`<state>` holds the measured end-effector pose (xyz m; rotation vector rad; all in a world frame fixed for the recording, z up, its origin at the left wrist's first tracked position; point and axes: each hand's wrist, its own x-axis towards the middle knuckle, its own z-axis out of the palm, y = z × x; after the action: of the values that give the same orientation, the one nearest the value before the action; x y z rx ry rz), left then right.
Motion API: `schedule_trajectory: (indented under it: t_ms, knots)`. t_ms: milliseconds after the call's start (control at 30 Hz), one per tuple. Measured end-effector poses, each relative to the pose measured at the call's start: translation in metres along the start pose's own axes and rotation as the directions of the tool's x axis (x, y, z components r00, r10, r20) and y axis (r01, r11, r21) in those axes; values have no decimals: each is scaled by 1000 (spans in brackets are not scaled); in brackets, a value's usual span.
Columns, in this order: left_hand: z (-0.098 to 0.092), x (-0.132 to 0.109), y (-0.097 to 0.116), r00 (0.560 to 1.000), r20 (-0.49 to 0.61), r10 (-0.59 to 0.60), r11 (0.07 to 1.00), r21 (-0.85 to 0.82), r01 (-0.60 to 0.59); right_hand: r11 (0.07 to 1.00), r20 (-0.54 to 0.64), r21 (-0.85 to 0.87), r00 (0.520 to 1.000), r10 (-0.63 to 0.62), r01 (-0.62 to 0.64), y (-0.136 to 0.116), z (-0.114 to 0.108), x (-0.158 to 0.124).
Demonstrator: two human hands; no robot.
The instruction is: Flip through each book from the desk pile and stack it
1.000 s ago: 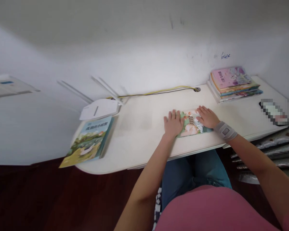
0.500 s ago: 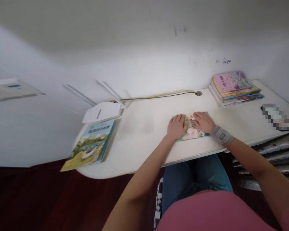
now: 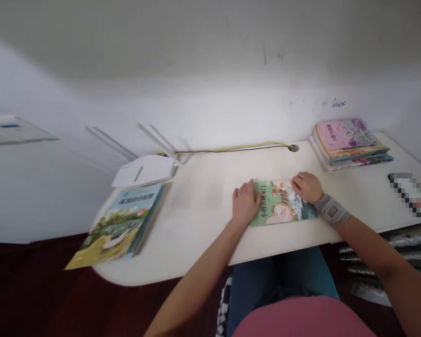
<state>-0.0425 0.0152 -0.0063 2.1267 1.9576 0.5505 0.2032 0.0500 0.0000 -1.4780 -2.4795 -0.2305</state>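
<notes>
A picture book (image 3: 277,203) with a green cover and pink and white drawings lies closed on the white desk in front of me. My left hand (image 3: 244,203) rests at its left edge, fingers spread and the thumb touching the cover. At the upper right corner, my right hand (image 3: 308,187) has its fingers curled onto the book. A grey band (image 3: 332,210) wraps my right wrist.
On the left of the desk (image 3: 196,234), blue and yellow picture books (image 3: 122,224) overhang the edge near a white router (image 3: 145,169). A book stack (image 3: 349,140) stands at the back right, near a blurred-out phone (image 3: 412,192). Cables (image 3: 228,149) run along the wall.
My hands have moved apart from the middle of the cover toward the book's left and right sides, uncovering its title and picture. The view has shifted slightly.
</notes>
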Motion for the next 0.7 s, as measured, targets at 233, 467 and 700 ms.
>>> schedule_trajectory:
  t_ms: [233,467,700]
  knots:
    - [-13,16,-7,980,72,-186,686,-704,182,996,-53,93,999,12,-7,3,3,-2]
    - [-20,22,-9,967,213,-140,338,-907,249,918,-96,397,995,12,27,18,-1,-1]
    - [-22,19,-6,951,194,-240,333,-904,269,709,-47,706,997,56,-7,38,-21,-2]
